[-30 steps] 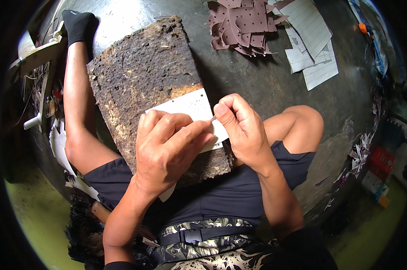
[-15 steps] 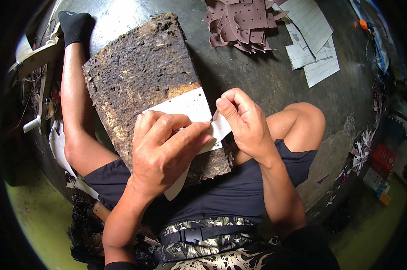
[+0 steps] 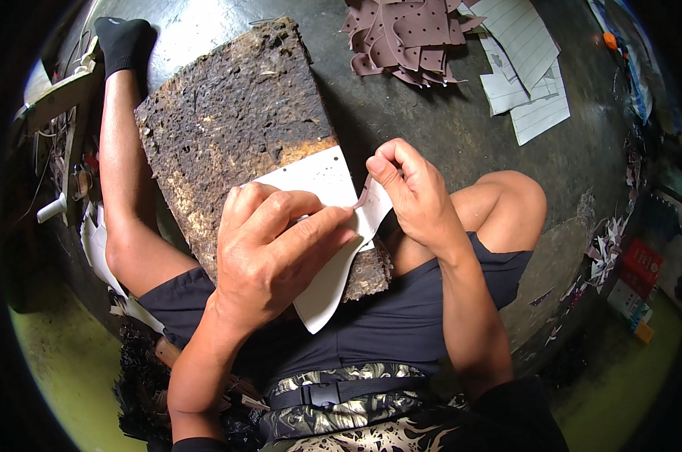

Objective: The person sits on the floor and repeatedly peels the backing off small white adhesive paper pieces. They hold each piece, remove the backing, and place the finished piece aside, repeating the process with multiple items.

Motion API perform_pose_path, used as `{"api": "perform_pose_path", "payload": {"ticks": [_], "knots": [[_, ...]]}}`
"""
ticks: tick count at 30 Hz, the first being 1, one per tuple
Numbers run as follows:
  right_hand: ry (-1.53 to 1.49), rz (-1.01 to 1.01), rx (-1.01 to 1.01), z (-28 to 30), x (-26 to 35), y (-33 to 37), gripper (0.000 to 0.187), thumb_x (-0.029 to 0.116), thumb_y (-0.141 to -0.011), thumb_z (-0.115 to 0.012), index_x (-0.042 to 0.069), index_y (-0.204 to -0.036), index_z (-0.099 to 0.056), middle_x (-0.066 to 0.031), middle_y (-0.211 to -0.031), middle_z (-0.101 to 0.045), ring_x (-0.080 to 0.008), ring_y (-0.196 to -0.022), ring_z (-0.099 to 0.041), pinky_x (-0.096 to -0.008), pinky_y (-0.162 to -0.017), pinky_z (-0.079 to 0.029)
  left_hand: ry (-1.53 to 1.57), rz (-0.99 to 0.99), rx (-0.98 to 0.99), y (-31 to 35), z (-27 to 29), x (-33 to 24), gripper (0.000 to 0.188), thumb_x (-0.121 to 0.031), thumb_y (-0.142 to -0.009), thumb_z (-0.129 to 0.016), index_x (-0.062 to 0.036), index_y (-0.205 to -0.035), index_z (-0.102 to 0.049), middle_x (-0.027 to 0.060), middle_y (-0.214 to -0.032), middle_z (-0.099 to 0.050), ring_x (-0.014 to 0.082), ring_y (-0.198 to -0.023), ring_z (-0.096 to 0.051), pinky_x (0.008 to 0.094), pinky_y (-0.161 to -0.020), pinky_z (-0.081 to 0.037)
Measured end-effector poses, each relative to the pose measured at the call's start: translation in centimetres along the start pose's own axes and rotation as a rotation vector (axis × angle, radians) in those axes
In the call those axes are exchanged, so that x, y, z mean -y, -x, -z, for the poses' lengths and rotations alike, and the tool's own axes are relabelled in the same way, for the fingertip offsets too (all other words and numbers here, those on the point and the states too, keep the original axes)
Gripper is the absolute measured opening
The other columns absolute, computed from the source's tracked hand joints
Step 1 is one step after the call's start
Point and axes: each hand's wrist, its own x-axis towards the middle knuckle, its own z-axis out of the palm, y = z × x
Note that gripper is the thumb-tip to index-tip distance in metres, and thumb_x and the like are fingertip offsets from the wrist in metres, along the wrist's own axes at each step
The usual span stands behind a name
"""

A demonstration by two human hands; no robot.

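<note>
A thin white curved piece (image 3: 327, 297), with a mauve edge showing where it lifts, hangs over the near edge of a rough dark board (image 3: 231, 113) across my lap. Under it on the board lies a flat white sheet (image 3: 322, 175) with small dark holes along its edge. My left hand (image 3: 269, 237) is bent over both, thumb and forefinger closed on the curved piece. At the piece's raised right edge, my right hand (image 3: 416, 192) pinches between thumb and curled forefinger. My left fingers hide the middle of the piece.
Beyond the board, a heap of mauve pieces with dark holes (image 3: 405, 38) lies on the grey floor (image 3: 446, 128). White lined sheets (image 3: 533, 87) are to its right. Scraps (image 3: 606, 248) and a red box (image 3: 642, 267) are at far right. A wooden frame (image 3: 58, 94) stands at left.
The curved piece has turned and its lower tip has swung to the right. My right hand has lifted its edge slightly up and away, showing more mauve. My left hand stays nearly in place.
</note>
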Motion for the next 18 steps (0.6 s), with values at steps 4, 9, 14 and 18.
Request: {"api": "perform_pose_path", "payload": {"ticks": [4,9,14,18], "knots": [[0.067,0.032,-0.001,0.2,-0.2,-0.4,0.028,0.026,-0.12,-0.068,0.001,-0.109,-0.066,-0.0059,-0.092,-0.067,-0.0123,-0.087,-0.061,-0.0319,-0.079,-0.053,0.007,-0.008,0.018,-0.1,0.1,0.2,0.034,-0.022,-0.085,-0.098,-0.0171,-0.116,-0.087,-0.0028,-0.102,-0.071,0.0215,-0.089,-0.063,0.0404,-0.079,-0.047],[0.202,0.086,-0.002,0.9,-0.2,-0.9,0.029,0.027,-0.118,-0.069,0.0,-0.111,-0.065,-0.0113,-0.093,-0.065,-0.021,-0.086,-0.062,-0.0372,-0.08,-0.053,0.008,-0.021,0.028,-0.3,0.2,0.3,0.033,-0.023,-0.086,-0.098,-0.0175,-0.117,-0.087,-0.0028,-0.102,-0.072,0.0217,-0.088,-0.062,0.0402,-0.077,-0.046],[0.257,0.085,0.024,1.3,-0.6,-1.6,0.028,0.027,-0.117,-0.07,0.0,-0.11,-0.065,-0.0134,-0.095,-0.065,-0.025,-0.086,-0.062,-0.0392,-0.082,-0.053,0.021,-0.024,0.029,-0.2,0.2,0.5,0.034,-0.022,-0.086,-0.098,-0.0177,-0.117,-0.088,-0.0028,-0.102,-0.072,0.0217,-0.087,-0.062,0.0404,-0.077,-0.046],[0.23,0.044,0.033,1.4,-0.9,-1.7,0.028,0.025,-0.116,-0.068,0.0,-0.106,-0.061,-0.0199,-0.097,-0.065,-0.0413,-0.09,-0.064,-0.0488,-0.085,-0.053,0.03,-0.02,0.028,-0.1,0.3,0.6,0.035,-0.021,-0.085,-0.098,-0.0177,-0.119,-0.088,-0.0028,-0.102,-0.072,0.0219,-0.087,-0.062,0.0403,-0.077,-0.046]]}}
